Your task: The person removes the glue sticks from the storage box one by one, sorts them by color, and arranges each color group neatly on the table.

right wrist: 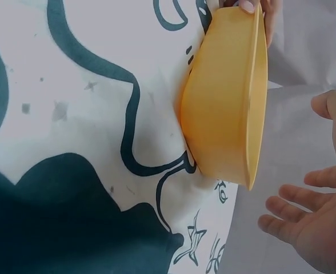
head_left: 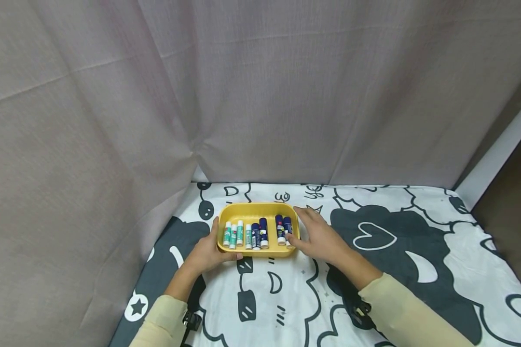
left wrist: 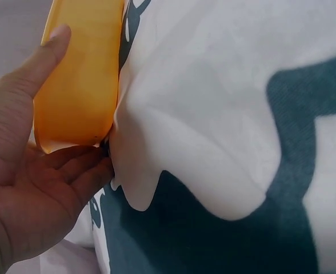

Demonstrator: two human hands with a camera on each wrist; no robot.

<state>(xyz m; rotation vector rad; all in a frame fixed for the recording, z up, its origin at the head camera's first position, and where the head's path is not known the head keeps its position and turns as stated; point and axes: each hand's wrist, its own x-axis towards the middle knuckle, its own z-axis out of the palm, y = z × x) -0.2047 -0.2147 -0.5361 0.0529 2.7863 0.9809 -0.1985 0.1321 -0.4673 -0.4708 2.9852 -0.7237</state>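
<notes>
A yellow plastic tray [head_left: 253, 210] lies on the patterned cloth, its long side across the head view. In it, a row of small green-and-white sticks [head_left: 233, 236] lies at the left, with dark blue, white-ended glue sticks [head_left: 263, 232] toward the middle and right. My left hand [head_left: 205, 251] grips the tray's left end; in the left wrist view its thumb lies along the front wall [left wrist: 82, 91] and the fingers curl round the end. My right hand [head_left: 319, 236] is spread beside the right end, its thumb overlapping the blue sticks; the right wrist view shows it apart from the tray.
The bed-like surface is covered by a white cloth [head_left: 295, 308] with dark cartoon shapes. Behind and to the left hangs a grey curtain [head_left: 260, 106]. A brown panel [head_left: 512, 207] stands at the far right.
</notes>
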